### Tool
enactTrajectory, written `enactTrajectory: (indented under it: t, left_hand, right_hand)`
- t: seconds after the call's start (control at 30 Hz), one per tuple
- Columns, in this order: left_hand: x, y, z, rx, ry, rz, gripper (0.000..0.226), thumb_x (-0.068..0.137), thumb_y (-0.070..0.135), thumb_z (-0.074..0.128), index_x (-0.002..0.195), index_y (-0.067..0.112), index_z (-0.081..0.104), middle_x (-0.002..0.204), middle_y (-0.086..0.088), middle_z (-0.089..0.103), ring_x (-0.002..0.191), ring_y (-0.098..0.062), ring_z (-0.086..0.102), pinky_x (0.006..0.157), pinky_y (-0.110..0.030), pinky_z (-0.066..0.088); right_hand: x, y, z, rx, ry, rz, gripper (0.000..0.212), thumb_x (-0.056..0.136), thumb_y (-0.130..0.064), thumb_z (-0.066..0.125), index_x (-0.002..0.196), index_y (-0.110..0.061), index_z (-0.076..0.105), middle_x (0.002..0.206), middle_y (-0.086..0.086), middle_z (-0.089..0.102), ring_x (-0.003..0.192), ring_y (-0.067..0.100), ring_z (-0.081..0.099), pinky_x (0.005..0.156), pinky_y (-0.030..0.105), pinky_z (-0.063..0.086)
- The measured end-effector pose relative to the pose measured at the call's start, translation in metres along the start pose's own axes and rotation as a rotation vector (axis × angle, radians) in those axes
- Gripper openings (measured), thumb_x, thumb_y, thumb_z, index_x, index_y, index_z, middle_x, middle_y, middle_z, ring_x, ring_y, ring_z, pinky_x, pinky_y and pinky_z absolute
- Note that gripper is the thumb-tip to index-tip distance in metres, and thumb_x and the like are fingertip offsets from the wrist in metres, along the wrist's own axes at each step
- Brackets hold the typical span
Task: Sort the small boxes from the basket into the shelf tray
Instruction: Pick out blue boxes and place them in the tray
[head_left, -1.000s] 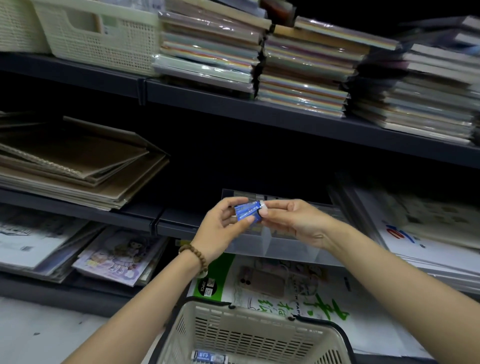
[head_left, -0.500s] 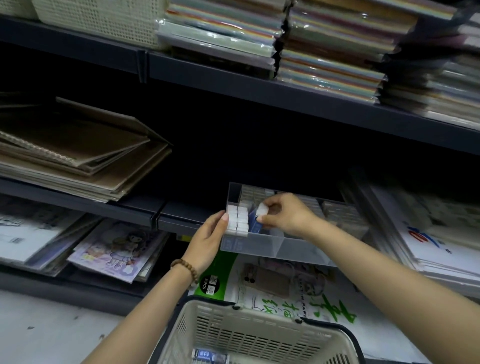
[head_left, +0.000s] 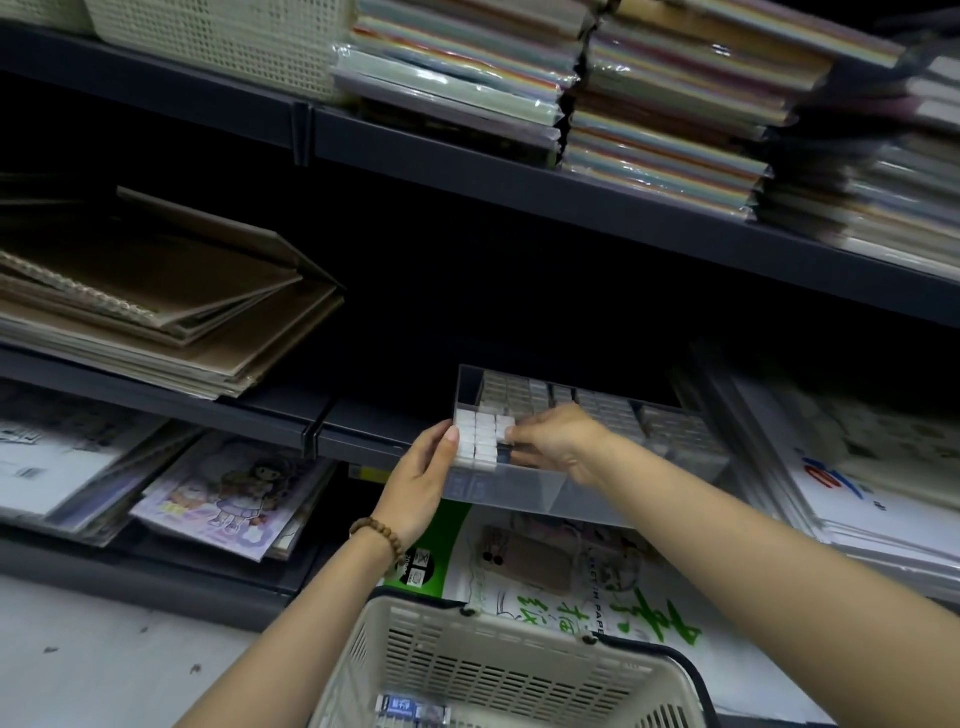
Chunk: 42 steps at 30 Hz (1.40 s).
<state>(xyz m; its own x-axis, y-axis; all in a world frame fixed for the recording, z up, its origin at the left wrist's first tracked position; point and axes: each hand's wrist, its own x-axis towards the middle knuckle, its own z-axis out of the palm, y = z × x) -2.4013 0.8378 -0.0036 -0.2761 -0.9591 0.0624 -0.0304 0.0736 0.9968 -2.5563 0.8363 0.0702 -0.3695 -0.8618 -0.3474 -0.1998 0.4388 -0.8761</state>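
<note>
1. Far L: brown spiral pads (head_left: 156, 312) on the mid shelf, illustrated books (head_left: 228, 493) below them. Print too blurred to read.
2. left hand (head_left: 421, 480): fingers straight, flat vs. the shelf tray (head_left: 524, 496) L wall, thumb at its front corner. Grip apart, holding nothing. Bead bracelet (head_left: 379, 535) on the wrist.
3. Tray is clear plastic, on the shelf edge, back half in shadow. small boxes (head_left: 480, 439) stand in white rows in the front-L compartment. Rows behind are dim.
4. right hand (head_left: 558, 441): fingers curled down onto those rows, hiding what's under them. Can't tell if the grip is clamped or just pressing.
5. basket (head_left: 519, 623): bottom centre, cut off by the frame edge. A blue-labelled box (head_left: 410, 709) lies inside, blurred.
6. R: paper stacks (head_left: 857, 467) smeared. Top shelf: wrapped coloured paper (head_left: 467, 78). Dark metal shelving, grey floor (head_left: 78, 649) lower L.
</note>
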Motion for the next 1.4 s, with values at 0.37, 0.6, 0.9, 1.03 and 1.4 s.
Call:
enactTrajectory:
  t: [0.37, 0.6, 0.9, 1.03, 1.4]
  left_hand:
    - [-0.004, 0.008, -0.011, 0.011, -0.066, 0.075, 0.051, 0.089, 0.040, 0.046, 0.134, 0.016, 0.047, 0.129, 0.002, 0.055, 0.119, -0.009, 0.052, 0.101, -0.028, 0.044]
    - [-0.062, -0.022, -0.037, 0.095, -0.075, 0.117, 0.041, 0.082, 0.044, 0.051, 0.121, 0.030, 0.054, 0.120, 0.013, 0.061, 0.112, 0.001, 0.055, 0.091, -0.014, 0.045]
    - [-0.122, -0.173, 0.011, 0.379, -0.505, -0.330, 0.021, 0.086, 0.032, 0.061, 0.106, 0.030, 0.060, 0.105, 0.006, 0.065, 0.100, -0.009, 0.060, 0.085, -0.019, 0.051]
    - [-0.131, -0.247, 0.041, 0.523, -0.713, -0.519, 0.027, 0.091, 0.026, 0.057, 0.115, 0.014, 0.060, 0.109, -0.001, 0.062, 0.103, -0.015, 0.058, 0.089, -0.021, 0.046]
    - [-0.172, -0.342, 0.065, 0.813, -1.122, -0.547, 0.032, 0.082, 0.026, 0.069, 0.110, 0.012, 0.064, 0.112, -0.003, 0.063, 0.106, -0.016, 0.058, 0.091, -0.020, 0.043]
  right_hand:
    - [-0.016, -0.010, -0.016, -0.189, -0.135, -0.075, 0.041, 0.089, -0.010, 0.062, 0.126, 0.005, 0.051, 0.122, 0.019, 0.061, 0.102, 0.022, 0.065, 0.076, 0.022, 0.054]
    - [-0.083, 0.007, -0.067, 0.039, -0.292, -0.258, 0.028, 0.090, -0.014, 0.058, 0.118, -0.015, 0.059, 0.114, 0.001, 0.069, 0.098, 0.012, 0.069, 0.074, 0.018, 0.056]
    - [-0.072, 0.251, -0.050, -0.013, -0.496, 0.339, 0.033, 0.081, -0.023, 0.069, 0.112, -0.013, 0.064, 0.107, 0.004, 0.072, 0.097, 0.017, 0.069, 0.082, 0.024, 0.056]
    - [-0.050, 0.361, -0.021, -0.216, -0.563, 0.520, 0.025, 0.087, -0.016, 0.065, 0.112, -0.011, 0.064, 0.115, 0.012, 0.067, 0.097, 0.016, 0.064, 0.081, 0.021, 0.051]
    - [-0.056, 0.482, 0.014, -0.645, -0.801, 0.462, 0.031, 0.082, -0.018, 0.070, 0.108, -0.001, 0.069, 0.115, 0.010, 0.068, 0.107, 0.021, 0.062, 0.089, 0.021, 0.045]
